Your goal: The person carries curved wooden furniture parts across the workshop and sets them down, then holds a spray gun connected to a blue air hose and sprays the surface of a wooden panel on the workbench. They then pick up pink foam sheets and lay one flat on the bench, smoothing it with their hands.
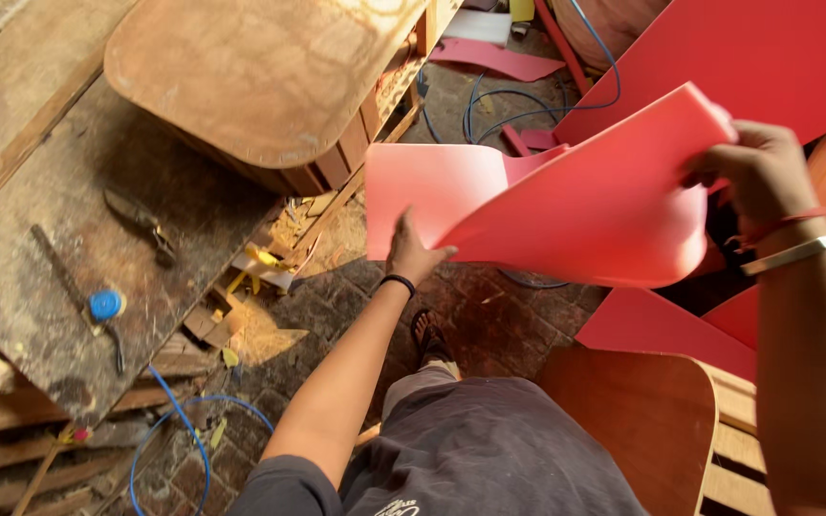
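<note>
A bendy pink-red foam sheet [576, 201] hangs curved in the air in front of me. My left hand [413, 250] grips its lower left fold, a black band on the wrist. My right hand [757, 172] pinches the sheet's upper right corner; that wrist wears a metal bangle and a red thread. The sheet droops in a wave between the two hands. Below it I see my dark shorts and one sandalled foot [429, 336] on the brick floor.
A worn workbench [59, 287] at left carries pliers [141, 223], a long tool and a blue tape roll [105, 305]. A rounded wooden panel [260, 76] lies above. More red sheets [748, 57], blue cable [184, 420] and a brown wooden piece [642, 411] surround me.
</note>
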